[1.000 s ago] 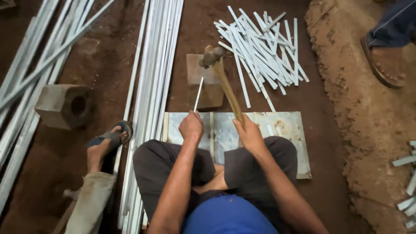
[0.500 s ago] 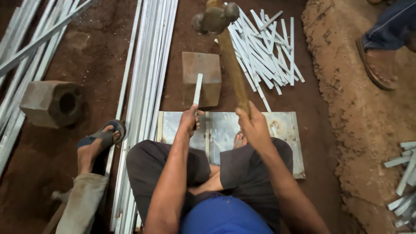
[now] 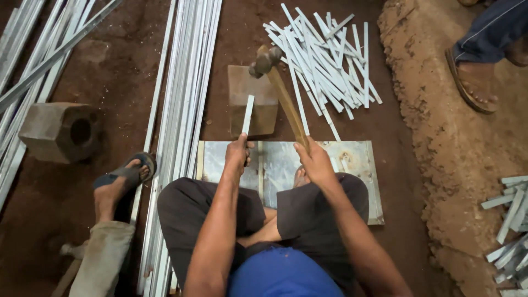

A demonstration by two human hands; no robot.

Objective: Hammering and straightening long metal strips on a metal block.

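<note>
Two bare hands are working over a rusty steel block [image 3: 253, 99] that is sitting on the red earth floor [image 3: 121, 71]. The left hand [image 3: 238, 154] is closing its fingers around the near end of a short flat metal strip [image 3: 248, 114], which is lying lengthwise across the block with its far end pointing away from the person. The right hand [image 3: 314, 160] is wrapping its fingers tightly around the lower end of a wooden-handled hammer [image 3: 280, 93]; the handle is slanting up and to the left, and the dark metal head is hovering over the block's far right corner, apparently just clear of the strip, though the blur makes contact hard to judge.

The person is sitting cross-legged in dark trousers on a scuffed metal sheet [image 3: 352, 165] lying flat on the floor, just behind the block. Beyond the hammer head, a loose pile of cut strips [image 3: 330, 60] is spreading across the ground, with one strip reaching back toward the sheet. Left of the block, a bundle of long metal bars [image 3: 187, 110] is running from the near edge to the far edge of the view, and more long bars are lying at the far left beside a concrete block with a round hole [image 3: 60, 132]. A sandalled foot of another person [image 3: 121, 179] is resting against the long bars, and a second person's sandalled foot [image 3: 473, 82] is standing on the raised earth bank at the upper right. A few more cut strips [image 3: 511, 214] are lying at the right edge.
</note>
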